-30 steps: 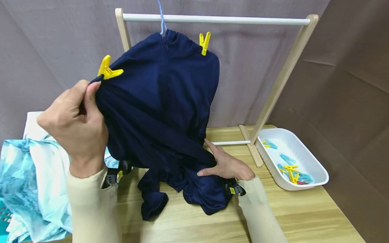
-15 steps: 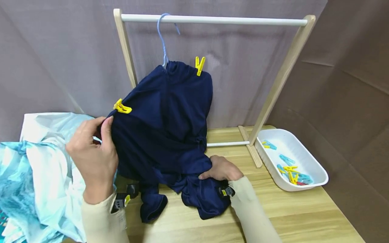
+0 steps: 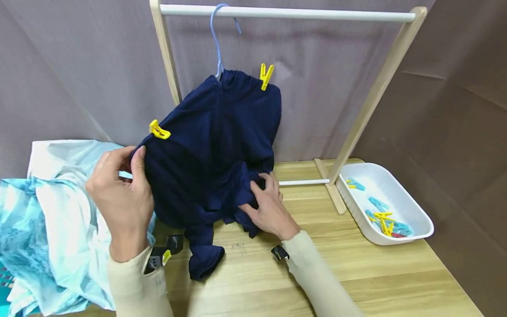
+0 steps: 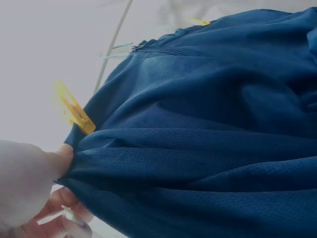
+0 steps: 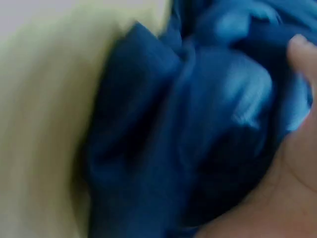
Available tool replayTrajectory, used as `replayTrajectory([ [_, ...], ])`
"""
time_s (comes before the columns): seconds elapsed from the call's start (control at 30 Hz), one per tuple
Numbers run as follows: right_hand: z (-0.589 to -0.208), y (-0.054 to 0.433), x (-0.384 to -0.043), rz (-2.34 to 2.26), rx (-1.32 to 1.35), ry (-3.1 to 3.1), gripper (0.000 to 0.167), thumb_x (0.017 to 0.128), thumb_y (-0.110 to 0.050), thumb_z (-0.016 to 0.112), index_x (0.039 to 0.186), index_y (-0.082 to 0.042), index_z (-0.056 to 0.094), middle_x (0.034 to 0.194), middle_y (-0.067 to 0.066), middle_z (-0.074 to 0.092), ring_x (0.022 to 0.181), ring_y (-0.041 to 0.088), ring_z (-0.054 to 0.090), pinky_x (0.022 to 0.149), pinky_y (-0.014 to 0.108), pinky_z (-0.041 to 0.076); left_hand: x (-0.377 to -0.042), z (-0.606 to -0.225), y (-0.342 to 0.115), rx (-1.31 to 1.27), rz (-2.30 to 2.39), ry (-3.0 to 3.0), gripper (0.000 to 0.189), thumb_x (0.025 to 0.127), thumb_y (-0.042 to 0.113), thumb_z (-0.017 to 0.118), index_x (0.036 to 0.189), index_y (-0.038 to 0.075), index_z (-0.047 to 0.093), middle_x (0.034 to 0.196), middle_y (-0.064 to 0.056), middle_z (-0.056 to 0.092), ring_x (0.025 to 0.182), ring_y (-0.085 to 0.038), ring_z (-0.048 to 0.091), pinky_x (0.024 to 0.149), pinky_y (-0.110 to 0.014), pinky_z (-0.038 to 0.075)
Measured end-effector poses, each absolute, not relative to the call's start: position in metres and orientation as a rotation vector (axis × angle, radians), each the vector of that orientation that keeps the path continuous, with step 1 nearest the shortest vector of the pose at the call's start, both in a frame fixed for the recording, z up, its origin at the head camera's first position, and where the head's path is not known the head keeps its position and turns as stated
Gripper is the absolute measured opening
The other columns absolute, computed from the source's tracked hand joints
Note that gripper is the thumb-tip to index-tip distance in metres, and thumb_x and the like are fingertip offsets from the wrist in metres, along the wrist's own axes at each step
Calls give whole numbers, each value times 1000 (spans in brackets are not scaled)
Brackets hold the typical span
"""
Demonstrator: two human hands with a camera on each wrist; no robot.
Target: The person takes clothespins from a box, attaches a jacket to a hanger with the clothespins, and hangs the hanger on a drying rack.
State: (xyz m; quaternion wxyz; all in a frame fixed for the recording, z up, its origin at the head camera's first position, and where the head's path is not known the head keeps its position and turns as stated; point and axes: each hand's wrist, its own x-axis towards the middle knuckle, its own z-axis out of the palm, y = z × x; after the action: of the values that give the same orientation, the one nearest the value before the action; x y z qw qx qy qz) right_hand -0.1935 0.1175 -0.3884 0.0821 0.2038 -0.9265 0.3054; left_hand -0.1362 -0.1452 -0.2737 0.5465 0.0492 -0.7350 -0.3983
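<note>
A navy zip jacket [image 3: 206, 127] hangs from a blue hanger [image 3: 215, 42] hooked over the white rail of a small rack. One yellow clothespin [image 3: 159, 130] is clipped at the jacket's left shoulder, and another yellow clothespin [image 3: 266, 77] at its right shoulder. Just below the left clothespin, my left hand [image 3: 123, 193] pinches the edge of the cloth between thumb and fingers and pulls it out to the side. Low on the right, my right hand [image 3: 271, 204] grips bunched navy fabric. A sleeve end [image 3: 206, 262] trails on the table. The right wrist view is blurred.
The wooden rack's right post [image 3: 376, 97] rises beside a white basin [image 3: 413, 218] with blue, yellow and red clothespins. At the left lies a heap of pale blue and white cloth [image 3: 71, 220]. A grey curtain [image 3: 317, 97] backs the wooden table [image 3: 317, 273].
The hanger's hook came down onto the rail as my left hand lowered with the cloth. Since then my right hand has moved up and left, lifting the jacket's lower right part off the table.
</note>
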Motion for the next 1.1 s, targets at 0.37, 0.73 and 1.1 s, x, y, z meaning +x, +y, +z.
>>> replayTrajectory([
  [0.37,-403,27,-163,381,601,-3299,138,55,-86,77,164,-22,20,168,22,-22,154,56,-5,107,83,24,-137,-272,-151,99,-939,-1768,36,99,33,66,93,-1,77,78,-19,67,75,14,45,65,-10,32],
  [0.73,-408,63,-199,738,410,-2777,59,76,-1,83,130,-8,61,115,21,66,101,42,67,84,53,57,-139,-276,-150,80,-985,-1747,34,98,31,68,92,0,77,77,-19,67,75,14,47,64,-10,33],
  [1.1,-387,73,-278,1202,-7,-2164,65,87,-10,72,145,3,44,137,27,52,133,42,50,116,45,40,-139,-277,-148,48,-981,-1819,30,99,27,67,96,-1,77,83,-18,71,75,-19,61,63,-11,34],
])
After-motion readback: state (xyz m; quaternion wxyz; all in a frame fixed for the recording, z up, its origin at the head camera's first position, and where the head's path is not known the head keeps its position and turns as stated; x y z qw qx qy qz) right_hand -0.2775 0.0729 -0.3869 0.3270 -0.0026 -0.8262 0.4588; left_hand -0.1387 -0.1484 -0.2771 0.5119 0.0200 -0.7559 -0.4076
